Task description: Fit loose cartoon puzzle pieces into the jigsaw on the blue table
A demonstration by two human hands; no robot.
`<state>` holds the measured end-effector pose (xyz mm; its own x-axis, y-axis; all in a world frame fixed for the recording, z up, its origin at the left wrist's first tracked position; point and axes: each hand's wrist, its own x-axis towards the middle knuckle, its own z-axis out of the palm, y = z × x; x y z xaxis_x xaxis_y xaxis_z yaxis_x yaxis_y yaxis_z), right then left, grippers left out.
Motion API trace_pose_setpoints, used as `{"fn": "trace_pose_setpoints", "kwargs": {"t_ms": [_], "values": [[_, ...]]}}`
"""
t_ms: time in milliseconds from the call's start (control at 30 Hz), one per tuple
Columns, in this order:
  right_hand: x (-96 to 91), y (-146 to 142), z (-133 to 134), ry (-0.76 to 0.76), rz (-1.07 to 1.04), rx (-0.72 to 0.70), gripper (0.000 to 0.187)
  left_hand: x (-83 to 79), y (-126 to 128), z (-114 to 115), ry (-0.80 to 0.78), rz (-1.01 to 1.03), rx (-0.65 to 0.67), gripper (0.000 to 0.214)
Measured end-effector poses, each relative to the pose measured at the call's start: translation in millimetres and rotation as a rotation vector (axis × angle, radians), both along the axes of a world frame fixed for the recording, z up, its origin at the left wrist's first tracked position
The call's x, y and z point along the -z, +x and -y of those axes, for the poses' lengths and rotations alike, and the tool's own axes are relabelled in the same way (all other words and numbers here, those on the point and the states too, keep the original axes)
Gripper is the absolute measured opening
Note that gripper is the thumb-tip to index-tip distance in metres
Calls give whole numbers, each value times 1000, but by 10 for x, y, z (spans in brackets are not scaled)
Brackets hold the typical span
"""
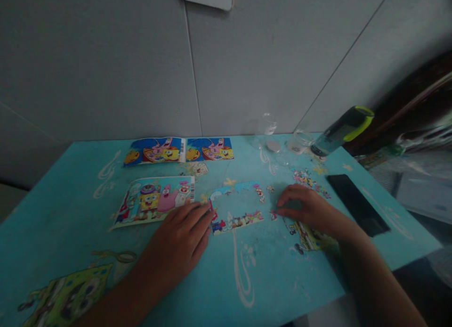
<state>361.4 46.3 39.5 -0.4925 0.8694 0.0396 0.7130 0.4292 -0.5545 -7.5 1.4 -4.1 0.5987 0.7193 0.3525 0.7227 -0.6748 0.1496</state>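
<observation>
Turquoise tabletop (pixel 275 275), puzzle border (pixel 243 221) (long axis sideways), left fingers (pixel 193 219) extended, touching it, right fingers (pixel 291 193) narrowed, hold unclear.

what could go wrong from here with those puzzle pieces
The left hand lies at the left edge of the puzzle border, so a nudge might skew it. The piece pile sits just beyond the right hand, which could scatter it.

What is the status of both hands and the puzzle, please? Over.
Left hand at left side of puzzle. Right hand beside loose piece. Puzzle border partly laid, gap at right. Left hand partly covers card.
</observation>
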Motion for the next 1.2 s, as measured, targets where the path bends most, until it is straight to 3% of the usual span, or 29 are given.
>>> {"fn": "trace_pose_setpoints", "kwargs": {"t_ms": [633,733,967,1200], "values": [[33,-153,30,57,37,-104,10,-16,3,2,13,0,6,36],[36,-138,19,85,24,-65,13,0,-7,1,6,-15,6,36],[183,-61,-100,217,32,181,22,15,-11,0,10,-21,2,36],[243,-152,-129,204,59,223,24,-8,4,-3,42,-2,10,35]]}}
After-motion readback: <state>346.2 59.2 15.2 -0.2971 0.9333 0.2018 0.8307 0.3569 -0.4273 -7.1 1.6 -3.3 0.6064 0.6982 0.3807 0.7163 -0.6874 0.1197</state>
